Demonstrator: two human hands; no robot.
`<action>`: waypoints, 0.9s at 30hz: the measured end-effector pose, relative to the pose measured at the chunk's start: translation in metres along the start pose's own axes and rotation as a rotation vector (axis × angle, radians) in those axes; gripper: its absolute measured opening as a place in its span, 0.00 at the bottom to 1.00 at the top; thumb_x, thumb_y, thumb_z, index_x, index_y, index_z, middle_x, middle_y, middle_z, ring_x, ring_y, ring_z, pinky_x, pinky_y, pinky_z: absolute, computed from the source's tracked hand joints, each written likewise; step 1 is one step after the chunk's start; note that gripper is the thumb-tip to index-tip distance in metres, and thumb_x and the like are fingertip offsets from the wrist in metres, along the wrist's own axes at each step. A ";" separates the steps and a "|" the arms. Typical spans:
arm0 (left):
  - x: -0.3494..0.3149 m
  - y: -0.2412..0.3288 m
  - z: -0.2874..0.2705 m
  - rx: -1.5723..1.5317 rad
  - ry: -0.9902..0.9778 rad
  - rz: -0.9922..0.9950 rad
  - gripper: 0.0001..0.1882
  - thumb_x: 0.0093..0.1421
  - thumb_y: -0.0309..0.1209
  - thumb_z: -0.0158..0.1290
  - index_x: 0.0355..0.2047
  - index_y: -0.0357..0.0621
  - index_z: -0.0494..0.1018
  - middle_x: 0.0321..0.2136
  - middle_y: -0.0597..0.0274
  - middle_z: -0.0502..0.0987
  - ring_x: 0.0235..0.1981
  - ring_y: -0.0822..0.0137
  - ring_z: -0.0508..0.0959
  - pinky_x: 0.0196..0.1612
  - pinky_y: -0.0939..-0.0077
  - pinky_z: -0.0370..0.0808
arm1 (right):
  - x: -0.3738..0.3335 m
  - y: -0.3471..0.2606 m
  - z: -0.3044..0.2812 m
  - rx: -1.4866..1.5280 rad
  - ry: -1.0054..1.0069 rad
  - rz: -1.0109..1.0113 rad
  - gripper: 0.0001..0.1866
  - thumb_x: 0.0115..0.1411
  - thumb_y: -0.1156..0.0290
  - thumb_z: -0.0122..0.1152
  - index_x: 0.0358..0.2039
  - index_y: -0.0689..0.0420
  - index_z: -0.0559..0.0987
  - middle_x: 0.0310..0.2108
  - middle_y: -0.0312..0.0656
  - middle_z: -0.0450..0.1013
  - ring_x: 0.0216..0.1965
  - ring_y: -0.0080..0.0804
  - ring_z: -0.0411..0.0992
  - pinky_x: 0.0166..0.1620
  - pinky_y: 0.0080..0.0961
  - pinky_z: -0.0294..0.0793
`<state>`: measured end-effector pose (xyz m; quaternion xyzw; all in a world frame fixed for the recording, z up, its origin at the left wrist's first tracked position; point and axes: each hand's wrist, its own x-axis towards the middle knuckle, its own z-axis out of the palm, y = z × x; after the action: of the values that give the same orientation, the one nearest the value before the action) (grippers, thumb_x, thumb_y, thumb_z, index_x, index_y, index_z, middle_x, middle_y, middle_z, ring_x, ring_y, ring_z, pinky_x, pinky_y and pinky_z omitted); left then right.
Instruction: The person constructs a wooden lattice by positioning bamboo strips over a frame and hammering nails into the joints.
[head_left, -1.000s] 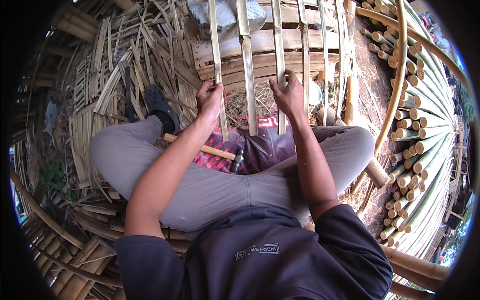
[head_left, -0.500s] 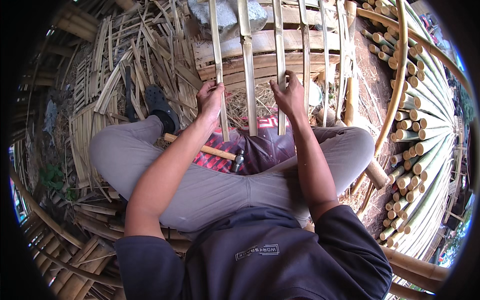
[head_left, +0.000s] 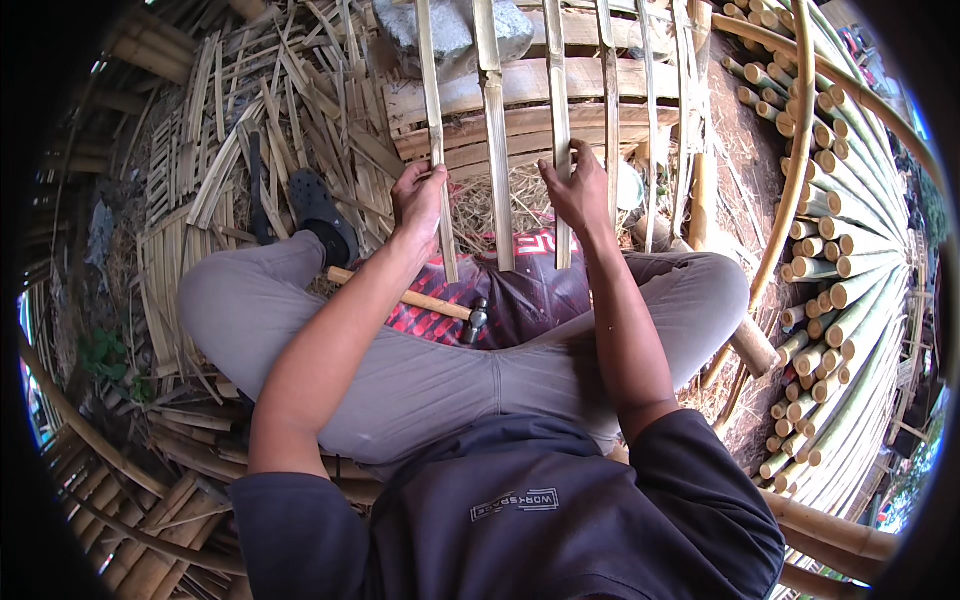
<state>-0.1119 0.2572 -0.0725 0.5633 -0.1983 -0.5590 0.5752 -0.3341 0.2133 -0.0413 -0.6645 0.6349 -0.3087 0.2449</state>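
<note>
Numerous cut bamboo poles [head_left: 845, 265] stacked well beyond the platform's right edge, cut ends facing inward. Heap of split bamboo scraps [head_left: 300, 120] along the platform's left edge. Person seated at the near edge, legs crossed, in grey trousers [head_left: 420, 390] and a dark T-shirt [head_left: 590, 500]. Slatted platform [head_left: 610, 80]: pale broad strips set crosswise, gaps between.

At least five long bamboo slats run from the far edge toward the person, roughly parallel, spaced apart. The leftmost slat [head_left: 435, 120], second slat [head_left: 497, 150] and third slat [head_left: 557, 90] extend past the platform's near edge; their near ends lie over a red-and-black patterned cloth [head_left: 545, 300] between the legs. Grey stone [head_left: 455, 45] near the platform's far-left corner; first two slats cross it in view, contact uncertain.

Ball-peen hammer [head_left: 440, 304] lies slantwise on the cloth: metal head toward the middle, wooden handle passing below the left forearm. Dark perforated clog [head_left: 322, 215] on a foot, left of the platform.

Left hand [head_left: 418, 208]: nearly closed, thumb and fingers pinching the leftmost slat at its left edge. Right hand [head_left: 582, 195]: partly curled, thumb and forefinger closed about the third slat; remaining fingers largely hidden.
</note>
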 end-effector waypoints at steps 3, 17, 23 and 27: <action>0.001 -0.003 -0.001 0.030 0.031 0.026 0.07 0.61 0.31 0.55 0.35 0.42 0.72 0.23 0.66 0.74 0.21 0.75 0.73 0.24 0.80 0.72 | 0.000 0.000 0.001 0.013 -0.006 -0.004 0.29 0.54 0.67 0.66 0.49 0.73 0.68 0.43 0.67 0.72 0.46 0.60 0.72 0.51 0.41 0.70; -0.006 0.003 0.004 -0.048 0.020 0.002 0.06 0.63 0.30 0.54 0.35 0.41 0.71 0.23 0.65 0.75 0.20 0.74 0.73 0.22 0.79 0.71 | -0.001 0.010 0.005 0.020 0.038 -0.069 0.26 0.53 0.72 0.63 0.50 0.68 0.66 0.43 0.66 0.70 0.46 0.63 0.68 0.51 0.48 0.67; 0.002 -0.008 -0.002 -0.057 -0.004 0.037 0.06 0.62 0.31 0.54 0.34 0.43 0.71 0.22 0.67 0.74 0.18 0.76 0.71 0.21 0.80 0.70 | -0.001 0.010 0.006 0.029 0.062 -0.112 0.25 0.52 0.74 0.63 0.49 0.69 0.66 0.41 0.66 0.70 0.45 0.64 0.69 0.49 0.48 0.68; -0.005 -0.002 0.004 -0.040 0.044 0.034 0.06 0.62 0.30 0.55 0.35 0.42 0.71 0.21 0.68 0.74 0.18 0.76 0.71 0.21 0.81 0.69 | -0.001 0.009 0.005 0.038 0.060 -0.102 0.25 0.52 0.75 0.63 0.48 0.69 0.66 0.39 0.66 0.71 0.43 0.64 0.70 0.48 0.48 0.69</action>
<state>-0.1172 0.2605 -0.0711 0.5606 -0.1838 -0.5406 0.5998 -0.3367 0.2138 -0.0509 -0.6818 0.6011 -0.3527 0.2224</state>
